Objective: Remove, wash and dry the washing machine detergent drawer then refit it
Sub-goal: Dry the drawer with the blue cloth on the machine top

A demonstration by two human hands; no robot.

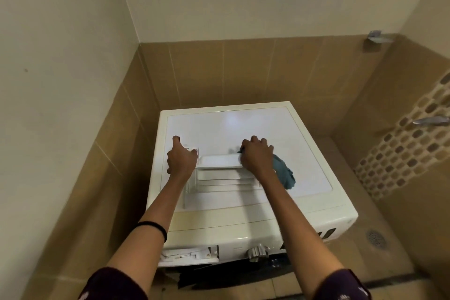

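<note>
— Which step in hand?

— Drying, most likely. Drawer (219,165) out of the washing machine (243,124), lying across the machine's top towards the front left. Left hand (181,162) at the drawer's left end, grip closed round it as if to steady it. Right hand (258,157) at the right end, grip bunched round a blue cloth (285,173) and pressed onto the drawer.

— Washed already, then?

— Probably, judging by the cloth. Cannot tell wet from dry at this range.

— And the next move?

— Running the cloth through the compartments and under the base. Then lifting the drawer and lining it up with the open slot (187,254) at the machine's front left, beside the dial (257,252). Calls for a level, straight push; likely to jam if tilted.

— Anything to read?

— Nothing legible. Small marks on the drawer's left end and inside the slot, too blurred to make out. Dark panel (328,232) at the right of the machine's front, no digits readable. No brand name visible anywhere.
</note>
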